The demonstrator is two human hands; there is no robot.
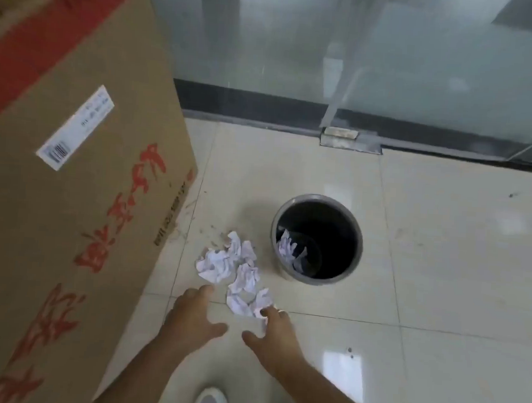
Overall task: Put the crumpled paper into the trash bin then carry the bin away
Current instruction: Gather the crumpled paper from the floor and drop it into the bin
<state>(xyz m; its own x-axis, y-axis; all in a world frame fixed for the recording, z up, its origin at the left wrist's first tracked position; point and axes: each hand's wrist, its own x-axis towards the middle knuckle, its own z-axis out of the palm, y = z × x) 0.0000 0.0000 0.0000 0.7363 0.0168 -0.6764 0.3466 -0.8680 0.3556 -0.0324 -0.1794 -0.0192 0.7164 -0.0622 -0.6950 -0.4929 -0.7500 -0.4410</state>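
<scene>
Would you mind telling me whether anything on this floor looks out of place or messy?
Yes: a pile of crumpled paper lies on the floor tiles beside the trash bin rather than in it, though one crumpled piece is already inside. Both open hands, left hand and right hand, reach toward the pile.

One trash bin [317,240] stands on the tiled floor [442,243], and one wad of crumpled paper [289,249] lies inside it. Outside the bin, about four crumpled paper wads [235,271] lie bunched together on the floor; they overlap, so the exact number is hard to tell. One large cardboard box [73,174] stands at the left, bearing one white barcode label [76,127]. Two hands are in view, the left hand [192,315] and the right hand [277,329]. One shoe [212,402] shows at the bottom edge.
</scene>
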